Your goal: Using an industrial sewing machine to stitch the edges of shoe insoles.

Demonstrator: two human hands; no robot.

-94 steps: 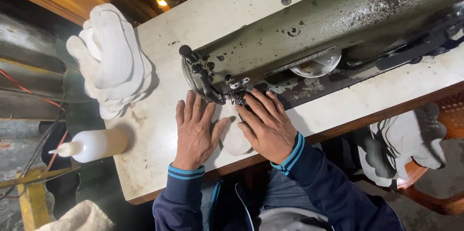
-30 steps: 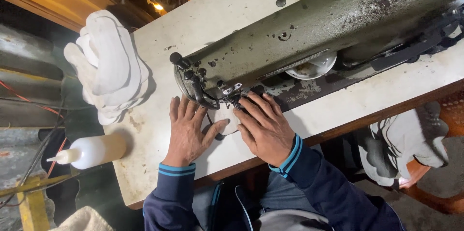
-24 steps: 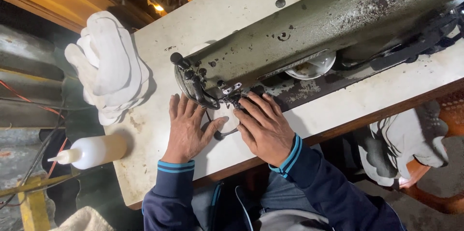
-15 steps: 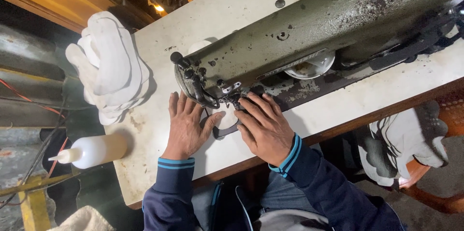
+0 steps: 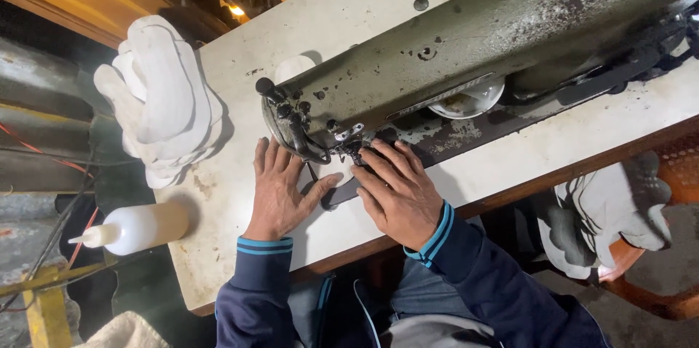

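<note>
White fabric piece (image 5: 336,173) lies flat on the table (image 5: 240,246) under the needle area of the sewing machine (image 5: 466,49), mostly hidden by both hands. Left hand (image 5: 280,191) is spread flat, palm down, thumb angled right onto the cloth edge. Right hand (image 5: 397,191) also lies flat, fingers together, tips pressing the cloth beside the presser foot. Machine is grey-green metal, worn and grimy, with a dusty bed. Table top is off-white, scuffed and stained. Stack of white gloves (image 5: 164,100) sits on the far left corner – soft, rounded fingers. White plastic squeeze bottle (image 5: 135,228) lies just beside the table's left edge – smooth, tapered nozzle.
</note>
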